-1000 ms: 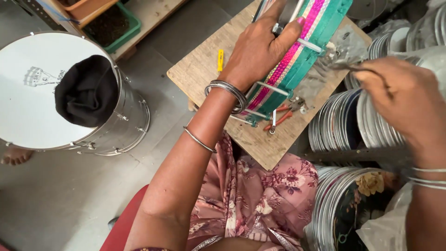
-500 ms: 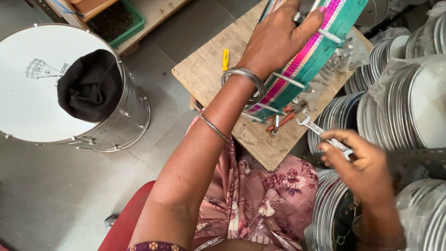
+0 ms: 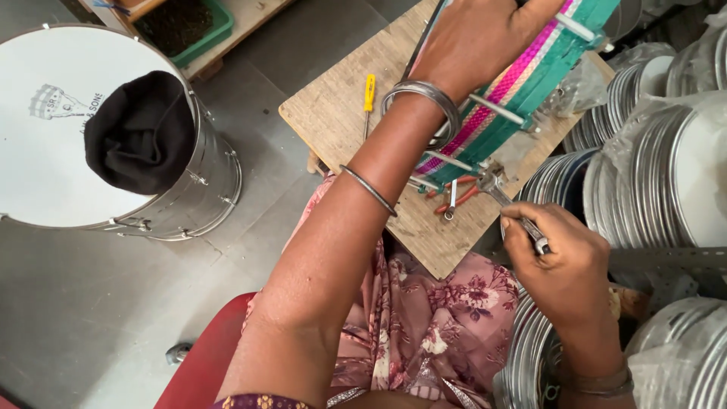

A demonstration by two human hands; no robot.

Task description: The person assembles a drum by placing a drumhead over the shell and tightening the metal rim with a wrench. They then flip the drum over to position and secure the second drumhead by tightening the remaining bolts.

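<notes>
My left hand [image 3: 477, 34] presses down on top of a small drum shell [image 3: 530, 83] with green, pink and yellow bands and metal tension rods, lying on a wooden board [image 3: 341, 113]. My right hand [image 3: 564, 261] is closed around a metal wrench [image 3: 503, 193], whose head sits at a rod near the drum's near rim. Metal bangles ring my left wrist and forearm.
A yellow-handled screwdriver [image 3: 368, 95] and red-handled pliers [image 3: 454, 198] lie on the board. A large white-headed steel drum [image 3: 53, 136] with a black cloth [image 3: 140, 140] on it stands at left. Stacks of shiny metal hoops [image 3: 666, 174] fill the right side. A green tray [image 3: 208, 30] sits top left.
My right hand came down from the top right with the wrench and set its head at the drum's near rim. My left hand stayed on the drum.
</notes>
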